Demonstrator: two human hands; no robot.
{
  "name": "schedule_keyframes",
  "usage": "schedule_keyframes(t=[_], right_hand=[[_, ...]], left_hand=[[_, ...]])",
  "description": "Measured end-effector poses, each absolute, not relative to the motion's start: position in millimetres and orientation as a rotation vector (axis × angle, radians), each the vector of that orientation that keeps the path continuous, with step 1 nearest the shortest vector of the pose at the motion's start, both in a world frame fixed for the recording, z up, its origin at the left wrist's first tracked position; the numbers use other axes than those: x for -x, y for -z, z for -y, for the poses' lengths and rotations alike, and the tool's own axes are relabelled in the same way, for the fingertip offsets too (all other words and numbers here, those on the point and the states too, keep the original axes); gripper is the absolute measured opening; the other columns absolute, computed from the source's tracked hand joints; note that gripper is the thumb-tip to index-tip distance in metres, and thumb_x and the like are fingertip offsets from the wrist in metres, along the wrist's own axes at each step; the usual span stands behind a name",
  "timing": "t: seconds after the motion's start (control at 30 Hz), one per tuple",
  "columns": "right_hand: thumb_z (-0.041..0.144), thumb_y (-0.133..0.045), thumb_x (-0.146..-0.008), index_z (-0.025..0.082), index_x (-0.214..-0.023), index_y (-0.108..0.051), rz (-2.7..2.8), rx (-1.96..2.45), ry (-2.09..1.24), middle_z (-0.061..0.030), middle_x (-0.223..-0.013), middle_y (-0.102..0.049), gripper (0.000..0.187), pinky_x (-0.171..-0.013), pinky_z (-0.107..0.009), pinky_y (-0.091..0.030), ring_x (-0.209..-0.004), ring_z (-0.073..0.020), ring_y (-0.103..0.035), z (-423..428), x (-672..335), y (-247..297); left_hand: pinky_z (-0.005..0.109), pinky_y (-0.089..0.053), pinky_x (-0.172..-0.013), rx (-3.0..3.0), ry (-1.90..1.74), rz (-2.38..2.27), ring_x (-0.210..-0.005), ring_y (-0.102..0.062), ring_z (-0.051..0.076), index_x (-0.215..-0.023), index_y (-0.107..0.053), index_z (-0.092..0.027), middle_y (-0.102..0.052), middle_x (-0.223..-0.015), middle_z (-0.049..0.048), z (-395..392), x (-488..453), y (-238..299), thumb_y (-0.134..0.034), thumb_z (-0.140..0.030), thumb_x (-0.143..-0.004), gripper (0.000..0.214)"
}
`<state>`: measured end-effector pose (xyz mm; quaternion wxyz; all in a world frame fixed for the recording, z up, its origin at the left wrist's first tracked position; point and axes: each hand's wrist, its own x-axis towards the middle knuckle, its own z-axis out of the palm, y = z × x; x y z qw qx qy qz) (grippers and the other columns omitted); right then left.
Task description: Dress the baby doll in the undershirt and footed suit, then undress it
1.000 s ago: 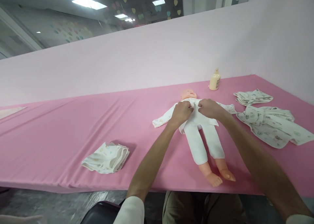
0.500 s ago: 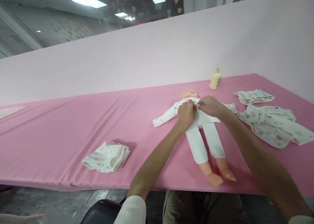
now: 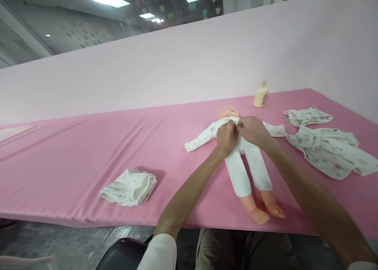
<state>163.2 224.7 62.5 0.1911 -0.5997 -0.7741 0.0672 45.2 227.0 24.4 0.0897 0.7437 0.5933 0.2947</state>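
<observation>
Currently noted doll (image 3: 246, 145) lying on its back right of centre on pink table cover (image 3: 73, 155), arms spread, in white jacket (image 3: 211, 133) with small print. Observed left hand (image 3: 227, 136) and right hand (image 3: 254, 130) close together, pinched on jacket front, partly hiding it. Noted bottle (image 3: 261, 95) beyond head (image 3: 228, 111), two patterned cloths (image 3: 333, 148) at far right, folded cloth (image 3: 129, 187) well left. Logged feet (image 3: 260, 215) near front edge; broad pink stretch leftward.

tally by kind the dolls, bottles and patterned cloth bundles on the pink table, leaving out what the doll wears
Doll: 1
Bottle: 1
Cloth bundles: 3 (left bundle, far right bundle, near right bundle)
Total: 5
</observation>
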Motion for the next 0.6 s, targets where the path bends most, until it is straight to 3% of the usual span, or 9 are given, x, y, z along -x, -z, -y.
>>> schedule_keyframes(t=[0.1,0.23,0.43,0.6], right_hand=[[0.012,-0.045,-0.079,0.020,-0.064,-0.057,2.149,1.659,-0.251,-0.0071,-0.075,-0.064,0.020,-0.064,-0.030,-0.033,-0.074,-0.0202,-0.056,-224,-163,-64],[0.012,-0.044,-0.078,0.022,-0.052,-0.041,2.142,1.642,-0.309,-0.0031,-0.059,-0.050,0.028,-0.058,-0.031,-0.029,-0.061,-0.0169,-0.046,-224,-164,-65],[0.009,-0.043,-0.079,0.022,-0.051,-0.027,2.181,1.592,-0.318,-0.0014,-0.056,-0.041,0.034,-0.057,-0.031,-0.027,-0.057,-0.0158,-0.037,-224,-165,-63],[0.007,-0.040,-0.081,0.021,-0.053,-0.026,2.223,1.539,-0.310,-0.0012,-0.056,-0.041,0.034,-0.058,-0.031,-0.025,-0.057,-0.0159,-0.035,-225,-167,-62]], left_hand=[[0.029,-0.028,-0.063,-2.168,-0.959,-1.684,-0.071,-0.054,0.019,-0.076,-0.051,-0.019,-0.063,-0.077,0.0051,-229,-43,-23,-0.047,-0.013,-0.089,0.015],[0.028,-0.027,-0.062,-2.099,-1.040,-1.631,-0.066,-0.047,0.016,-0.069,-0.045,-0.020,-0.059,-0.070,0.0020,-231,-42,-22,-0.048,-0.011,-0.087,0.020],[0.026,-0.026,-0.059,-1.847,-1.040,-1.508,-0.064,-0.041,0.011,-0.058,-0.043,-0.017,-0.051,-0.064,-0.0011,-234,-39,-31,-0.054,-0.009,-0.078,0.024],[0.025,-0.016,-0.052,-1.555,-0.964,-1.243,-0.052,-0.024,0.006,-0.054,-0.032,-0.018,-0.028,-0.054,-0.0052,-232,-29,-38,-0.055,-0.012,-0.077,0.033]])
